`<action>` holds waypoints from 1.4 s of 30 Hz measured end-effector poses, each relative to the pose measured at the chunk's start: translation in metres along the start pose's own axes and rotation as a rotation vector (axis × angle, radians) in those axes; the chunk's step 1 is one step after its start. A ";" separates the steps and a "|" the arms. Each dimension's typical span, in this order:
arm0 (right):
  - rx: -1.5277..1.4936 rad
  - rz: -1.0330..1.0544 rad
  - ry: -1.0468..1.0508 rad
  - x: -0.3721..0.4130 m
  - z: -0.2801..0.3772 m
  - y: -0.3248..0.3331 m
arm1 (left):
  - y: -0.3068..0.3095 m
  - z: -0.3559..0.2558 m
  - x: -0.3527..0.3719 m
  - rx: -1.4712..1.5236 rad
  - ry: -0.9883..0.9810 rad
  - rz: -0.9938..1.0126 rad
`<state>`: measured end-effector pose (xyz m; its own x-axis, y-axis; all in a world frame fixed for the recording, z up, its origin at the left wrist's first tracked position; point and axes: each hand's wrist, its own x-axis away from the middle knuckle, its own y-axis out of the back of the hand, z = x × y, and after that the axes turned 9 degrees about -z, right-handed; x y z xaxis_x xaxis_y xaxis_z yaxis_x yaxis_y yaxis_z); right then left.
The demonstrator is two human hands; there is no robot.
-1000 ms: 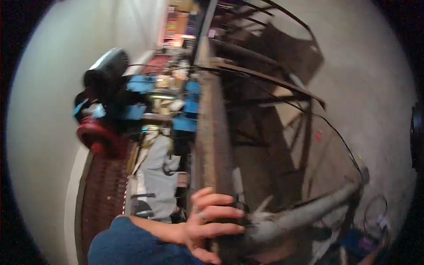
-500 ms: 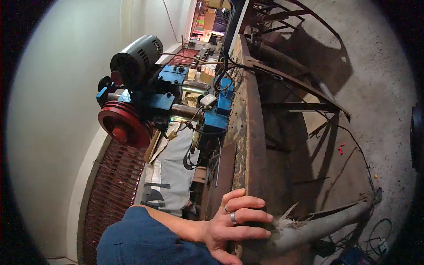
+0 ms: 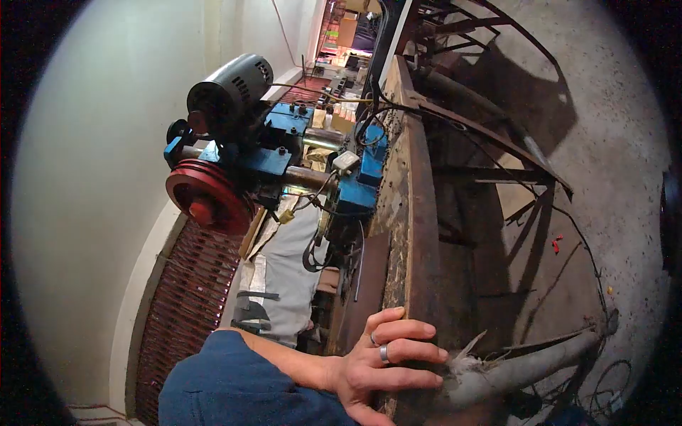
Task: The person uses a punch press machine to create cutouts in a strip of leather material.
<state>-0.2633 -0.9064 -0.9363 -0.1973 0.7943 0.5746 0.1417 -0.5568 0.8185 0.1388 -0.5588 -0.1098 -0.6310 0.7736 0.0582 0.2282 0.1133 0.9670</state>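
A long, worn counter [image 3: 421, 213], a left hand [image 3: 355, 373] laid over its edge.
The counter runs up the middle of the view, a blue machine [image 3: 263, 160] farther along it, a grey pipe [image 3: 540, 366] beside the hand. The machine carries a red pulley [image 3: 206, 199]. The hand lies back up, fingers [image 3: 412, 351] spread and slightly bent, touching the edge without clasping; two wear rings [image 3: 384, 353].

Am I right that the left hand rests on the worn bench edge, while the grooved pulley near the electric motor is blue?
Not quite: the head view shows the grooved pulley near the electric motor is red. The left hand does rest on the worn bench edge.
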 end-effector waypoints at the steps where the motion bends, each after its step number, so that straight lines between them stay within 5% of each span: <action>1: -0.002 0.004 -0.002 0.000 -0.001 -0.002 | 0.000 0.000 0.000 0.003 -0.003 -0.002; 23: 0.094 0.044 -0.185 0.012 0.016 0.020 | -0.001 -0.001 0.000 -0.011 0.005 -0.006; 42: 0.150 -0.023 -0.107 0.006 0.011 0.006 | -0.005 0.000 0.001 0.001 0.000 -0.029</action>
<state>-0.2530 -0.9020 -0.9280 -0.0988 0.8322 0.5457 0.2832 -0.5022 0.8171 0.1369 -0.5587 -0.1142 -0.6370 0.7703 0.0300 0.2103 0.1362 0.9681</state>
